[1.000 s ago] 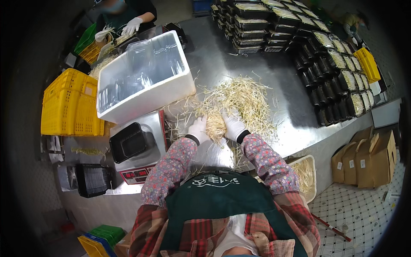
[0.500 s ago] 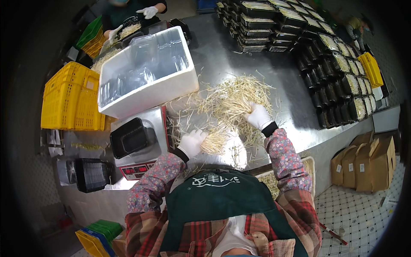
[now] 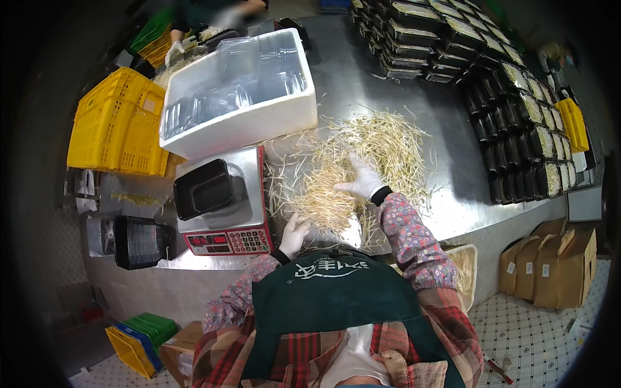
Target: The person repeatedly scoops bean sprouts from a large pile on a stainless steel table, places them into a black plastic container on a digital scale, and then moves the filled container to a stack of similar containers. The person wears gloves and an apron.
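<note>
Bunch of pale sprouts [image 3: 328,197]: lies on the steel table [image 3: 343,71] in front of the wearer, stems roughly gathered, lower edge near the apron [image 3: 333,294]. Its upper right side runs into a larger, looser heap of sprouts [image 3: 394,139]; stray stems lie to the left, toward the scale.

Right hand [image 3: 363,180]: white glove, at the right side of the bunch. Thumb and fingers spread wide, thumb directed left over the stems; nothing pinched between them.

Left hand [image 3: 295,234]: white glove, at the lower left of the bunch. Fingers parted and slightly bent, tips close to the stem ends; no stems gripped.

Left of the bunch: scale [image 3: 248,223] with red housing and lit display, a black tray [image 3: 204,189] on its plate. Beside the scale, nested black trays [image 3: 139,242] near the table edge.

Beyond the scale: white foam box [image 3: 246,119] containing clear plastic lids [image 3: 229,77]; yellow crates [image 3: 116,123] left of it.

Far right: stacked black trays [image 3: 517,142] filled with sprouts. Below the table on that side, a white tub [image 3: 474,258] of sprouts and brown cartons [image 3: 550,268].

Top left: a co-worker's gloved hand [image 3: 173,53]; their other hand is blurred, seemingly over a tray.
</note>
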`<state>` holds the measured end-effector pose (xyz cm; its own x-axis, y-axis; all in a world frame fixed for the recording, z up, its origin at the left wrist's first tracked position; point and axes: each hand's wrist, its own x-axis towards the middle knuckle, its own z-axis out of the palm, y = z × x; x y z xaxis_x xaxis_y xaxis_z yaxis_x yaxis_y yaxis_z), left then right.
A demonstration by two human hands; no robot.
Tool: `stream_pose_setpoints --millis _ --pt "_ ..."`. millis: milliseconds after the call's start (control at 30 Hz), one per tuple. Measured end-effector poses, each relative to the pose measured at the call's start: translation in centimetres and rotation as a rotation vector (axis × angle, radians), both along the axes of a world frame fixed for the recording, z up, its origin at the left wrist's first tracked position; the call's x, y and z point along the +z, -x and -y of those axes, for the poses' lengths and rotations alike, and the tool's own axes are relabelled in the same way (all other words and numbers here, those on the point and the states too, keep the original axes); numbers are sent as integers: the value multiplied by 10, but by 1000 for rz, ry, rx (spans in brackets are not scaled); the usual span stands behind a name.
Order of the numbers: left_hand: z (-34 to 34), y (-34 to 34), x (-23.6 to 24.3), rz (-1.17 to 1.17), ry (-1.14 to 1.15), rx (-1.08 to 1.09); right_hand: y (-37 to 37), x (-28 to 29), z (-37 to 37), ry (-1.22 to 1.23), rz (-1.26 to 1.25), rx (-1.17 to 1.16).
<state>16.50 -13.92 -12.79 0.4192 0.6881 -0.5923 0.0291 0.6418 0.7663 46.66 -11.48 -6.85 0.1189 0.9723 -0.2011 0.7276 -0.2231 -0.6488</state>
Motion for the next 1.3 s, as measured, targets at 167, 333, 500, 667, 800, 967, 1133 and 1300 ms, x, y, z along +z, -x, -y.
stream_pose_setpoints --millis 167,333,500,667,800,967,1133,1300 --pt "-7 -32 -23 318 115 170 88 44 25 209 455 330" --pt "-14 -28 28 120 79 8 89 1 28 -33 407 210" --pt "-37 27 148 44 -483 76 29 3 11 -65 278 -37" --pt "-87 143 169 -704 -1188 820 -2 26 24 -107 40 -210" --pt "-137 229 84 -695 -722 883 5 34 21 -19 -35 -265" --pt "-158 173 98 -73 -628 1064 18 64 6 -120 -92 -169" --pt "-136 38 188 -221 -1310 617 55 141 -24 -144 134 52" --pt "-98 -21 209 -686 -1596 25 121 173 -62 -349 290 250"
